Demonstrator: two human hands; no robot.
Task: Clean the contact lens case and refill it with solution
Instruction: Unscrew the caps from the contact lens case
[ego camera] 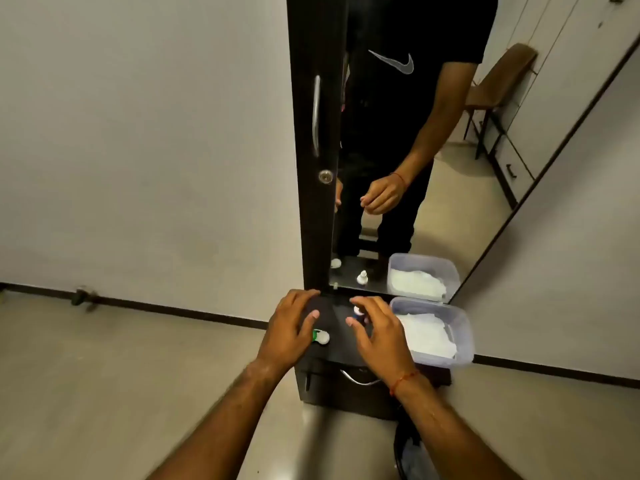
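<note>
A small contact lens case [321,337] with one green cap and one white cap lies on the dark cabinet top [337,351]. My left hand [289,327] hovers over its left side, fingers spread, holding nothing. A small solution bottle [357,311] with a white tip stands further back. My right hand [377,336] is open right beside and partly in front of the bottle, fingers apart. I cannot tell whether it touches the bottle.
A clear plastic tub [462,327] with white tissues sits on the right of the cabinet top. A tall mirror [415,150] stands behind and reflects me, the bottle and the tub. A drawer handle [360,379] is below. A dark bin [412,452] stands on the floor.
</note>
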